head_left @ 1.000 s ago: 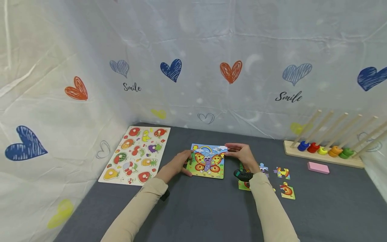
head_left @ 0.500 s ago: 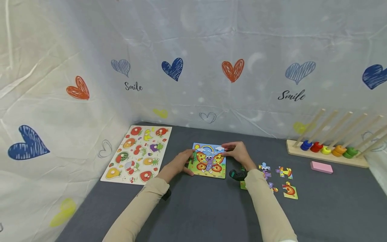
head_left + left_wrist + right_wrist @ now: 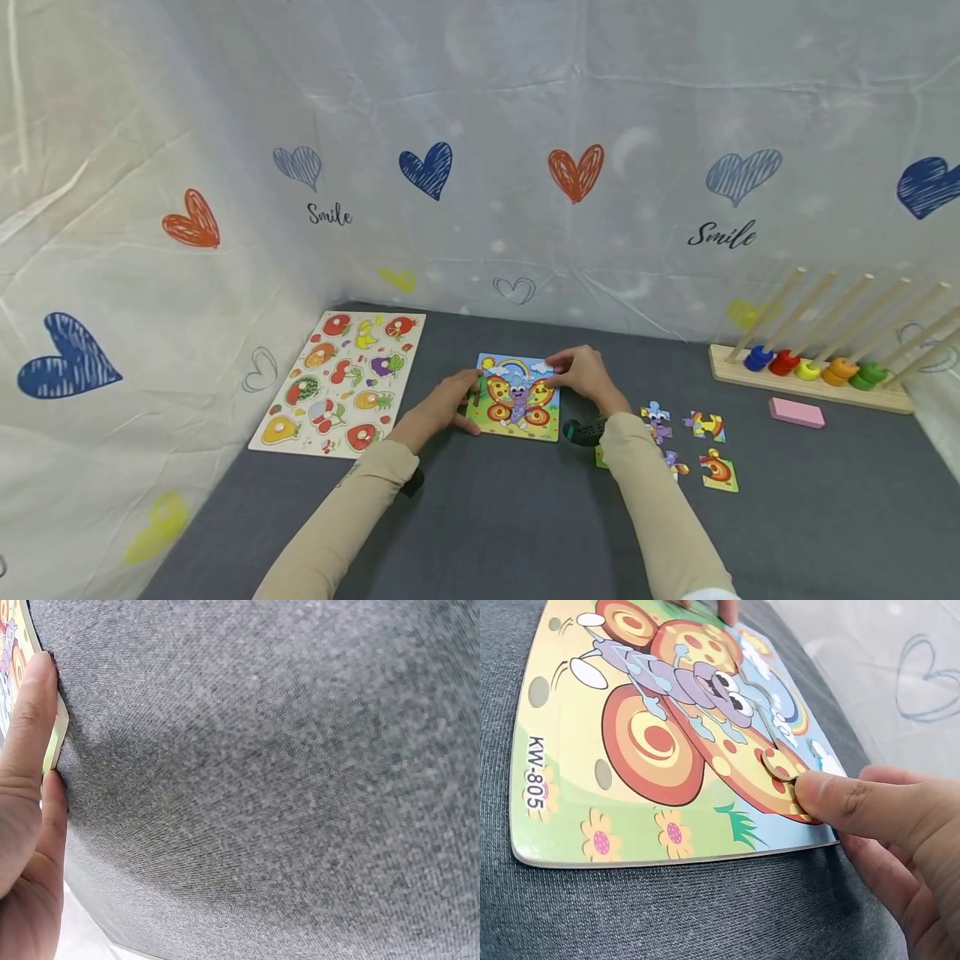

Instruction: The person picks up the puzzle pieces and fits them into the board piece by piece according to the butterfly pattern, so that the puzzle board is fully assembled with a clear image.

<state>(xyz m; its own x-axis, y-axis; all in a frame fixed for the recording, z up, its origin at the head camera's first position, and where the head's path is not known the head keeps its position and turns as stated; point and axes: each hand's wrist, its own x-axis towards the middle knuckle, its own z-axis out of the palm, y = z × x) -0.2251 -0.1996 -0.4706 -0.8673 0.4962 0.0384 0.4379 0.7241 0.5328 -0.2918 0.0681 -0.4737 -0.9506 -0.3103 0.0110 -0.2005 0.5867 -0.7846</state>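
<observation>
The butterfly jigsaw puzzle (image 3: 517,404) lies flat on the dark table, between both hands. At its left side my left hand (image 3: 447,402) holds the board, one finger over the face and another against the edge in the left wrist view. My right hand (image 3: 587,377) pinches at the upper right corner, thumb on top and curled fingers at the edge. Under that thumb, in the right wrist view, a jigsaw piece (image 3: 780,761) shows a raised curved outline. Several loose jigsaw pieces (image 3: 720,472) lie beside my right forearm, which partly hides some.
A fruit puzzle board (image 3: 341,383) lies at the left. At the far right stands a wooden peg rack (image 3: 810,383) with coloured rings, a pink block (image 3: 797,413) in front of it. A white sheet printed with hearts hangs behind the table (image 3: 510,525).
My right hand's fingers have bent more and drawn in slightly at the puzzle's upper right corner. The left hand keeps its place. The whole view has shifted a little.
</observation>
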